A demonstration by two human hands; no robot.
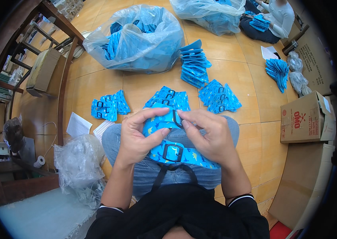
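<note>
Above my lap, my left hand (140, 135) pinches a blue patterned strap piece (156, 123) between thumb and fingers. At its right end is a black buckle (177, 118), which the thumb and forefinger of my right hand (210, 133) grip. Whether the strap is fully threaded through it I cannot tell. A second blue strap with a black buckle (173, 152) lies across my legs just below both hands. Beyond my fingers, a pile of buckled blue straps (170, 99) rests on the floor, partly hidden by the piece I hold.
More buckled straps lie in piles at left (109, 105) and right (220, 96). A stack of blue pieces (194, 63) sits beside a large clear bag (136, 47). Cardboard boxes (301, 119) stand at right, crumpled plastic (79, 159) at left. Another person (280, 18) sits far right holding blue pieces.
</note>
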